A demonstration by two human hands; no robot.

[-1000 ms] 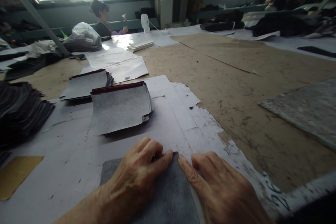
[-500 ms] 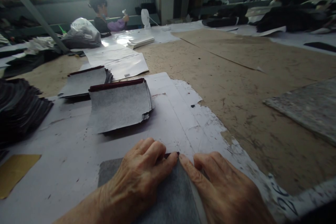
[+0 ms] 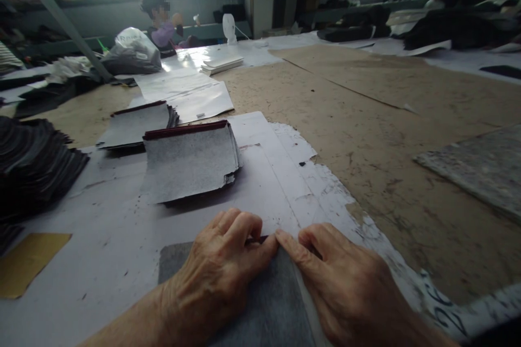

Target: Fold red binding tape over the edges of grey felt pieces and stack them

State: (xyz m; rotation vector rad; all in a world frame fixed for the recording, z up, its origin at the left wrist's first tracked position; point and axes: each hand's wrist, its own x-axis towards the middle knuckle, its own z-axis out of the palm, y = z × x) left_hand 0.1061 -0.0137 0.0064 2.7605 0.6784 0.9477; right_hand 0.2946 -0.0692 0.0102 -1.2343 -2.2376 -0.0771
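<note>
A grey fabric piece with a dark red strip at its far edge lies on white paper before me. My left hand rests over it, fingers curled and closed at the far edge, thumb pressed along the strip. At the far right corner, my right hand is closed too, its leading fingertip meeting the left thumb on the fabric. The undersides of both hands and what they pinch there are partly hidden. Beyond them sits a stack of similar grey pieces with dark red edges, and behind it a second stack.
A tall pile of dark pieces stands at left, near a yellow-brown card. A thick grey felt slab lies on the brown table covering at right. Across the table, a person sits near a white fan.
My right fingertip has come in against my left thumb over the fabric corner. The view has shifted slightly. Across the table, the person's arm has moved.
</note>
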